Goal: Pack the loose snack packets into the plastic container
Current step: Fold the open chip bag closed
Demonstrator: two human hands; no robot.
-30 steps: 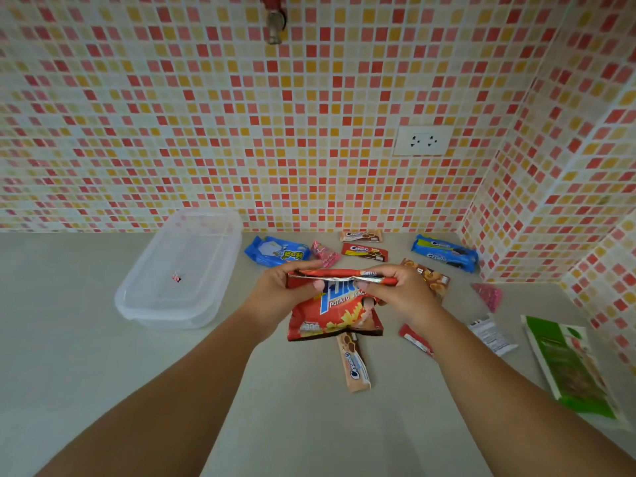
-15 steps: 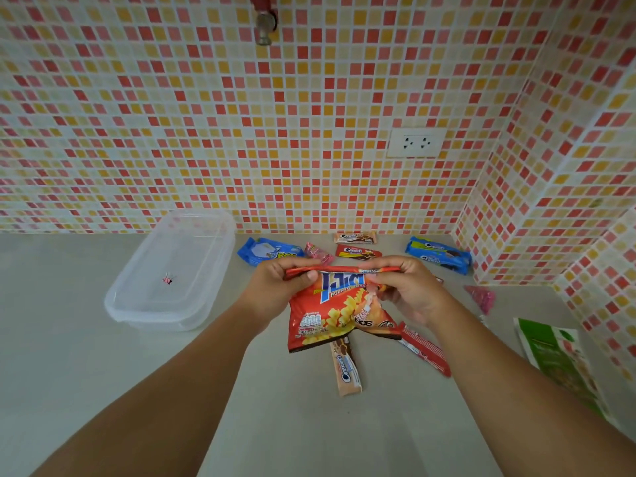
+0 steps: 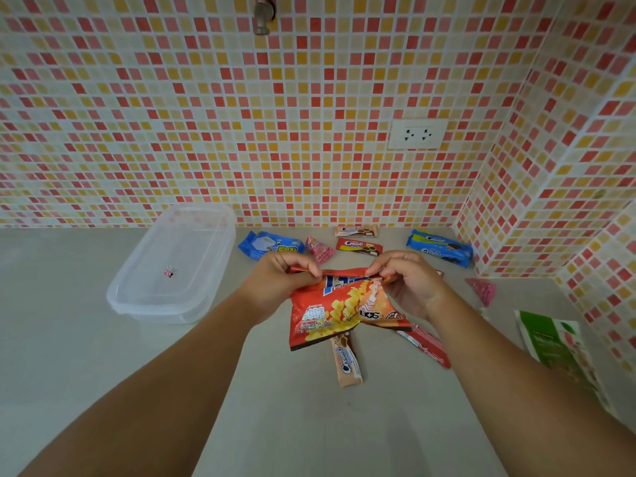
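A: Mosaic tile wall [image 3: 172, 115] in red, orange and cream behind, grey table [image 3: 292, 425] below. What's far left?

B: Clear plastic container [image 3: 137, 297] on the table, against the wall. One small pink clip [image 3: 169, 272] inside, otherwise just the clear floor showing.

A: Next over?

B: Blue packet [image 3: 268, 244], then a pink triangular packet [image 3: 319, 249], both flat on the table near the wall.

A: Hands?

B: Left hand [image 3: 278, 284] pinches the top left edge of the red chip bag [image 3: 330, 315], fingers curled on the seal. Right hand [image 3: 409, 284] pinches the top right edge the same way. Bag hangs between them above the table, well apart from the container.

A: Behind the hands?

B: Two small chocolate cookie packets, a tan one [image 3: 356, 231] at the wall, a red one [image 3: 358, 246] just in front.

A: Under the bag?

B: Tan stick packet [image 3: 347, 363] pokes out below it, red stick packet [image 3: 426, 346] to its right, both on the table.

A: Right side?

B: Blue cookie pack [image 3: 438, 247] near the corner, another pink triangular packet [image 3: 481, 290], green pouch [image 3: 554, 349] at the far right edge. White wall socket [image 3: 417, 134] above.
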